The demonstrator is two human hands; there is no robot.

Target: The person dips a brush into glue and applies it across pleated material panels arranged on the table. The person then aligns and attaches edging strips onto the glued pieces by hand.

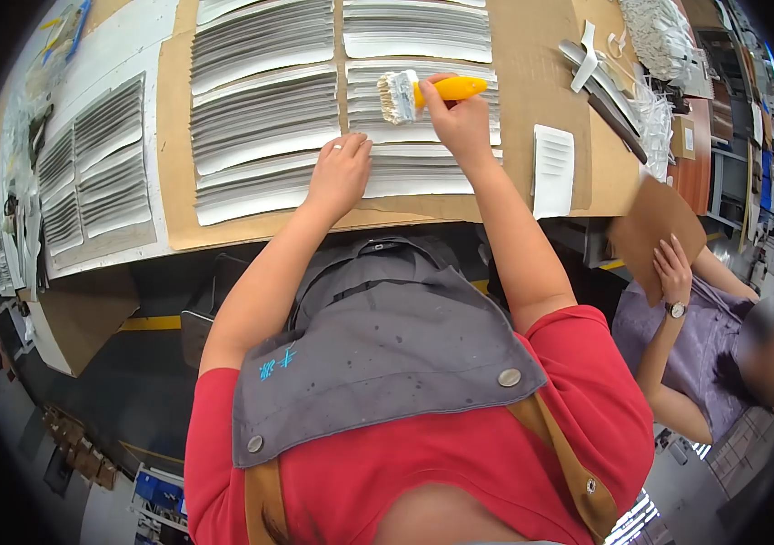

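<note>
My right hand (pixel 461 123) grips a paintbrush (pixel 396 96) by its yellow handle. Its thick, white-smeared bristles point left, over fanned white strips (pixel 382 127) laid out in overlapping rows. My left hand (pixel 343 171), with a ring on one finger, rests with its fingers lying on the near edge of the left column of strips (pixel 264 145). Nothing shows in that hand. Under the strips lies a brown cardboard sheet (pixel 178 173) on the table.
A small pile of white pieces (pixel 553 168) lies right of my right forearm. Further left, more fanned strips (pixel 110 163) cover a board. Long dark strips (pixel 610 100) and white scraps (pixel 655 127) lie at the right. A person at the right holds a brown sheet (pixel 650 232).
</note>
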